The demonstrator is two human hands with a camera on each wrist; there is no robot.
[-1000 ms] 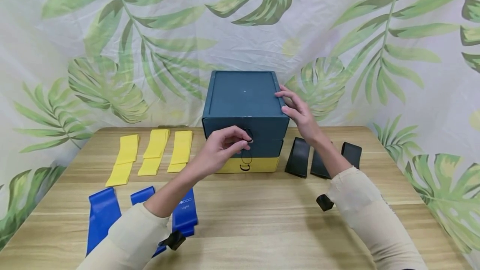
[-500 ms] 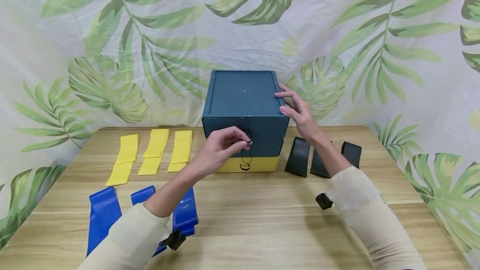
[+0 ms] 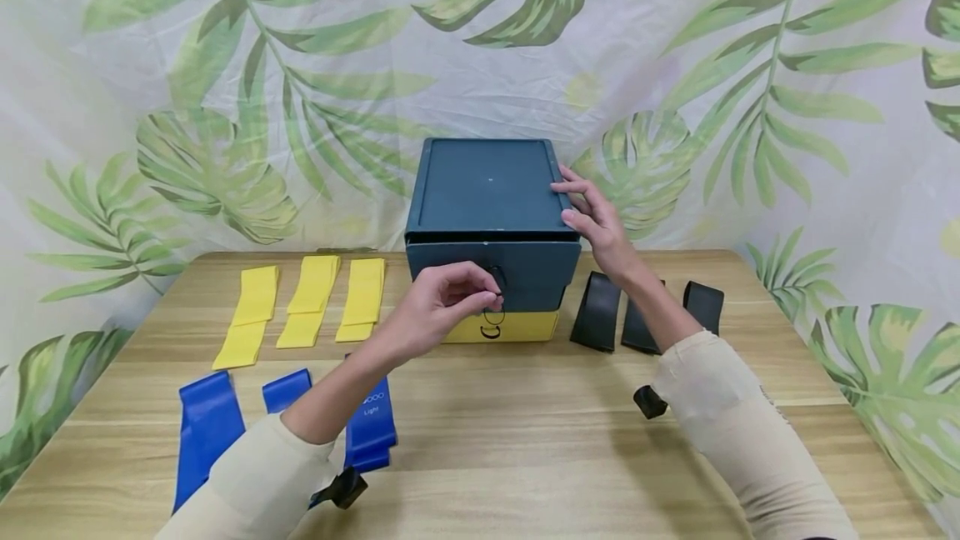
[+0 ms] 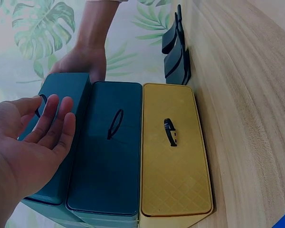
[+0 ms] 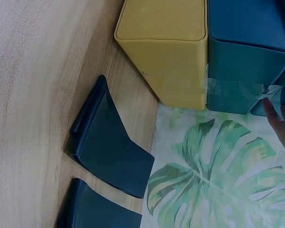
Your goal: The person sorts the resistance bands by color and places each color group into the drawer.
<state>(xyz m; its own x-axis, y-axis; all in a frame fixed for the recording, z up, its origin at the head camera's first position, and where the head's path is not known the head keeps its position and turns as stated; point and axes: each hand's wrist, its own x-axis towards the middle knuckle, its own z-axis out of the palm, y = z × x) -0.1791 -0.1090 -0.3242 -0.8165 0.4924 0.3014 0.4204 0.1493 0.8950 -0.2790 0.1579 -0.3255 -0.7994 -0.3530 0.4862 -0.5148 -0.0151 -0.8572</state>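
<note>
A stack of drawer boxes stands at the back of the table, two dark teal ones above a yellow one (image 3: 525,327). My left hand (image 3: 442,307) pinches the black loop handle (image 4: 42,100) of the top drawer (image 3: 536,261) between thumb and fingers. That drawer sticks out a little, with a dark gap under the lid (image 3: 487,186). Against the right side and top edge of the stack, my right hand (image 3: 603,232) rests with fingers spread. The middle drawer (image 4: 104,166) and the yellow drawer, each with its own black loop, are shut.
Folded yellow bands (image 3: 255,298) lie left of the stack. In front of them are blue bands (image 3: 206,423), partly behind my left sleeve; one is printed "Light". Black bands (image 3: 596,311) lie on the right, partly behind my right forearm. A leaf-print cloth (image 3: 480,90) hangs behind.
The top drawer has slid slightly out toward me, opening a gap under the lid. My left hand has come slightly down and nearer with the loop. The right hand stays in place.
</note>
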